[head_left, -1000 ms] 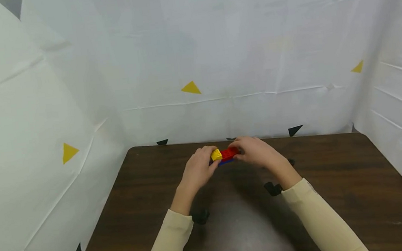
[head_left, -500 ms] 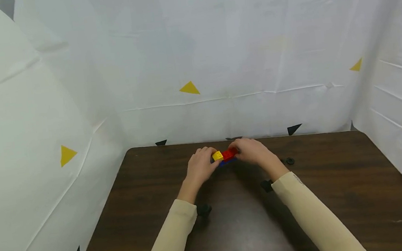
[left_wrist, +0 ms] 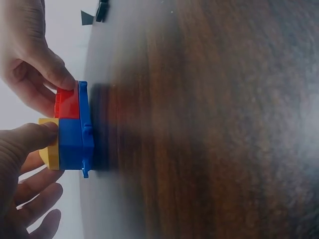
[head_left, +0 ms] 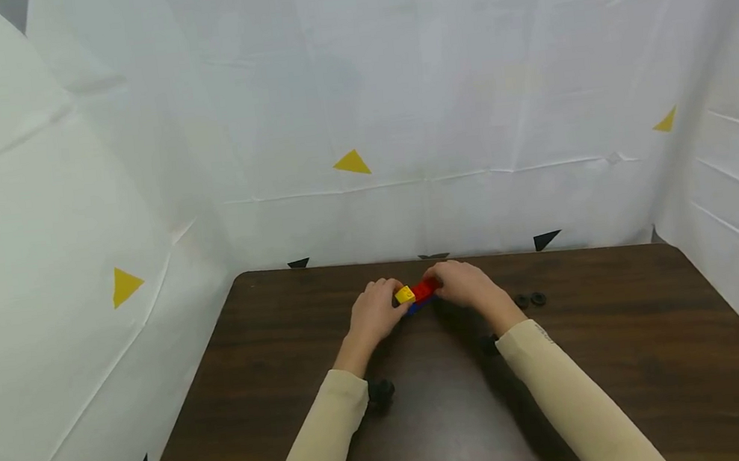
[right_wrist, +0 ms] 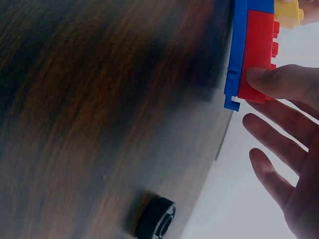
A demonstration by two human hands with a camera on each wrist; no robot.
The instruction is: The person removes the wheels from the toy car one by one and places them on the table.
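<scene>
Bright, even light; the head view bends at its edges, and both wrist views are softly blurred.

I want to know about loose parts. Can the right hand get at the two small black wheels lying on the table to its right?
Probably yes. The black wheels lie on bare table close beside the right hand, nothing between. But that hand now holds the brick stack and must let go first.

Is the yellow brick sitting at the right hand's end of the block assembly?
No, the yellow brick sits at the end held by the left hand, while the right hand grips the red brick.
</scene>
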